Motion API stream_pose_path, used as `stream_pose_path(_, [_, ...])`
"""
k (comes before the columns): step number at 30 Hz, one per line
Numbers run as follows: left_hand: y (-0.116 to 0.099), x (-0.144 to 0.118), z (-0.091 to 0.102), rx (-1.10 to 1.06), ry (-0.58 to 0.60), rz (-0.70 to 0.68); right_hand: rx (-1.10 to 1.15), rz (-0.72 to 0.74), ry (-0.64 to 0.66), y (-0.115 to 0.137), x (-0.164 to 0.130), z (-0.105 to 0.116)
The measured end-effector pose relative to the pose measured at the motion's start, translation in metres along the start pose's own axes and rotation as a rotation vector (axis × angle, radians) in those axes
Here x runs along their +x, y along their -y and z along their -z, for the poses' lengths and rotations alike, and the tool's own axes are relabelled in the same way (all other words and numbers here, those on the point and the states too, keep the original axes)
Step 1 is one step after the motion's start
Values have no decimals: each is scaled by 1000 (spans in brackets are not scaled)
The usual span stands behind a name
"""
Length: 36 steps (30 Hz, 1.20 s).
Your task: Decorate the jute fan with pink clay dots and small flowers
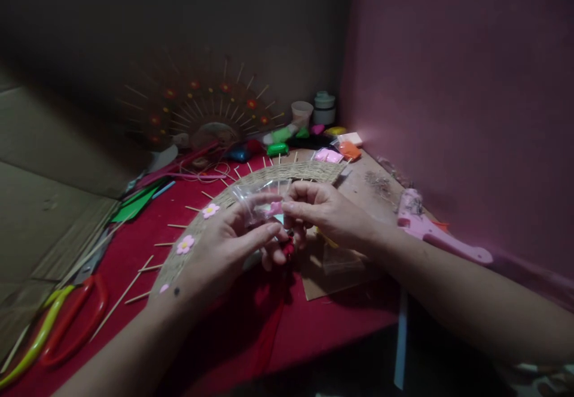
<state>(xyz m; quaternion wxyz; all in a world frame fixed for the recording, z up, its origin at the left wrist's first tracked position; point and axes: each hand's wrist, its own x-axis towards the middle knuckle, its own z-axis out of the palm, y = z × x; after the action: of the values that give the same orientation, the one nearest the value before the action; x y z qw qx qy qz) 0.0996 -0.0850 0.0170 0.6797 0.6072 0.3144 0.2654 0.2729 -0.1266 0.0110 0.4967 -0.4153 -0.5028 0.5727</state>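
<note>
"Which step is in hand?"

"It looks like handling a small soft pink lump [274, 208] at a crinkled clear plastic bag [244, 193]. Whether the lump lies inside or against it is hard to tell."

"And the hands?"

"Close together, above the near side of a straw-coloured woven arc [314, 171]. The left hand [222, 238] grips the bag; the right hand [329, 210] pinches the lump between thumb and forefinger."

"What does the next move call for?"

"Probably a light pinch and a firm hold on the bag, since the lump seems easily squashed."

"Anything in the way?"

"The arc's thin wooden sticks [177, 226] jut out beside the left wrist, near two pink flowers with yellow centres [185, 244]. The left arm partly hides the arc."

"And farther off?"

"On the red-covered worktop [134, 223], scissors with red and yellow handles [101, 319] lie left; a pink plastic glue gun [421, 226] lies right, beyond the right forearm."
</note>
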Motion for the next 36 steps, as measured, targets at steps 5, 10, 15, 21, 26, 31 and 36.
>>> stream_pose_path(5, [-7,2,13,-60,30,12,36,1,-49,2,1,3])
stream_pose_path(10, [-6,6,19,-48,-122,-132,23,7,-73,3,2,3])
stream_pose_path(15, [-1,6,16,105,-209,-214,84,39,-93,-1,3,1])
stream_pose_path(21, [2,4,15,370,-337,-173,78,26,-94,-1,2,0])
stream_pose_path(26, [-2,3,4,455,-397,-150,62,47,-134,-1,3,-1])
stream_pose_path(31, [5,6,4,519,-362,-237,56,76,-152,-4,3,-1])
stream_pose_path(36, [16,9,11,464,-280,-227,88,62,-129,-9,3,0])
